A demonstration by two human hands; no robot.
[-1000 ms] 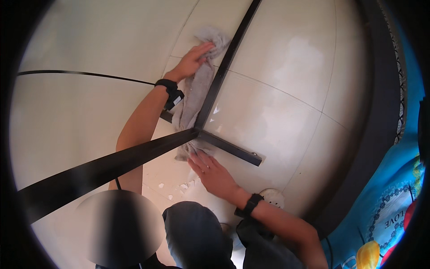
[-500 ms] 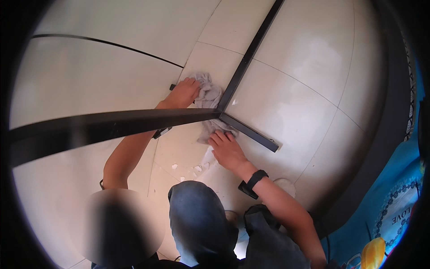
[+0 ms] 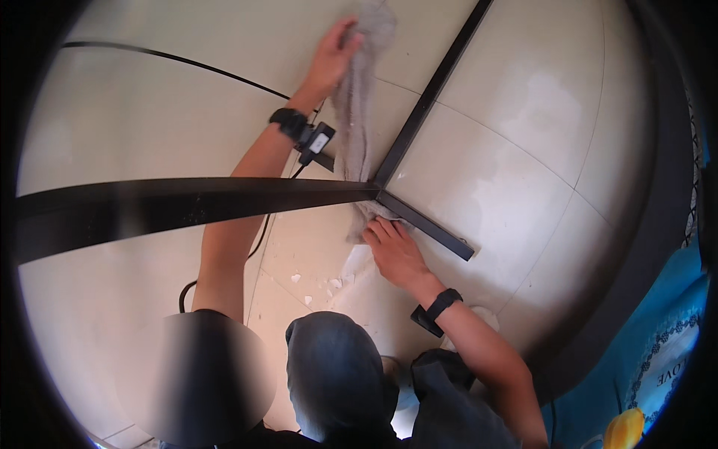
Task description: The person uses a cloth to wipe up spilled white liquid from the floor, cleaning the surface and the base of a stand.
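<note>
Cloth (image 3: 353, 123) already lies across the black frame foot (image 3: 428, 227), stretched out on the floor (image 3: 523, 217). My left hand (image 3: 334, 60), blurred, is at its far end; right hand (image 3: 395, 253) curls at the near end. Can't tell if either's clamped. White chips (image 3: 336, 283) nearer me: uncovered.

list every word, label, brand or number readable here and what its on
Blue fabric, at the right: one short word in dark letters inside a pale patch with a dark lacy border, turned sideways; not copied out here.
Black device by the left hand: small white label, any marks too small to read.
Grey cloth and black metal frame: no lettering visible.
</note>
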